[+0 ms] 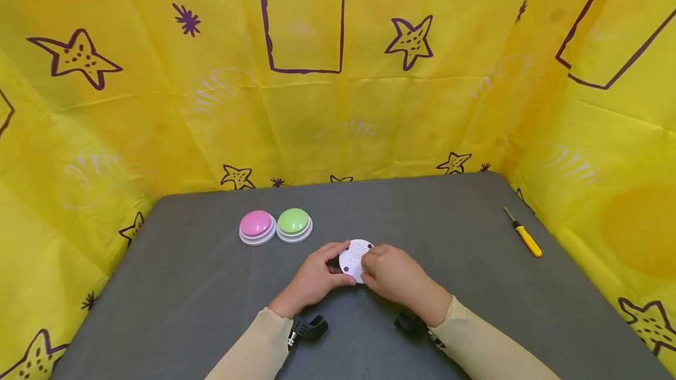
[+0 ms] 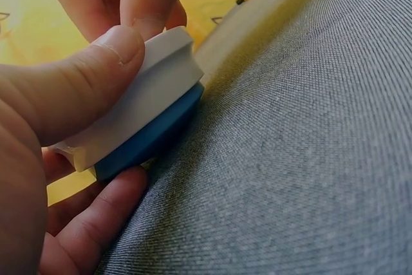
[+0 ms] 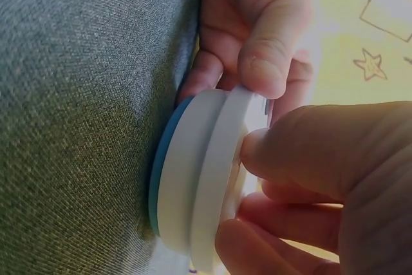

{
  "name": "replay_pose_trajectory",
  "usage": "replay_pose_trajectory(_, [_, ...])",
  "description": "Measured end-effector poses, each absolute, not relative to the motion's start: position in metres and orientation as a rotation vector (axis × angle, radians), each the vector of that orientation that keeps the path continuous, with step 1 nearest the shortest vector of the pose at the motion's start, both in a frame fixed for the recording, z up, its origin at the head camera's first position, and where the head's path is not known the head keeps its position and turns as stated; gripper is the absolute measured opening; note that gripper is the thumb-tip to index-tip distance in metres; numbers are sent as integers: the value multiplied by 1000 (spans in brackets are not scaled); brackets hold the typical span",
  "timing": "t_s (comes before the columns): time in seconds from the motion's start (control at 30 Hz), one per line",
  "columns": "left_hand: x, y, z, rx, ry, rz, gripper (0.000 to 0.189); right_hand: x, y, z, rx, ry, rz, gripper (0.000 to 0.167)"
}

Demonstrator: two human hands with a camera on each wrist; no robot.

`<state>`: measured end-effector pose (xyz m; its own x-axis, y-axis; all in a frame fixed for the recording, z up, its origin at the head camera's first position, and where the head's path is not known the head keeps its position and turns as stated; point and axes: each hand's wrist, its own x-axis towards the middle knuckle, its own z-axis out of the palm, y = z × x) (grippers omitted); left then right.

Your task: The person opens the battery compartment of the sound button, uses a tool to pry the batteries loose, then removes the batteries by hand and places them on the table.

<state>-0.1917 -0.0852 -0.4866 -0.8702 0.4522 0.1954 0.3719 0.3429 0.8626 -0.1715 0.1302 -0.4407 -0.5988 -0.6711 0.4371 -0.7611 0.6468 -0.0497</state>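
Left fingers [image 2: 109,216] are gripping the upturned button [image 1: 352,260], lower centre, which I'm steadying beneath curled right fingers [image 3: 296,220], their hold unclear.

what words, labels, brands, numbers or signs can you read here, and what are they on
None can be read.
White-and-blue button: small holes and dark spots on its white face; any finer marks are too small to read.
Pink button: no lettering visible.
Green button: no lettering visible.
Screwdriver: too small to read any.
Yellow backdrop: drawn stars and outlines, no readable words.
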Motion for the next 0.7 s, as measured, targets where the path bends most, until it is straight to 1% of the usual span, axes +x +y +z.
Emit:
replay_pose_trajectory(0.13, [-192,-85,-486,753,2520,1555,81,-171,129,-441,1139,-2460,310,29])
replay_pose_trajectory(0.5, [-191,-85,-485,767,2545,1547,79,-168,127,-444,1134,-2410,222,24])
replay_pose_trajectory(0.7, [-192,-85,-486,760,2532,1554,79,-168,128,-445,1156,-2388,243,25])
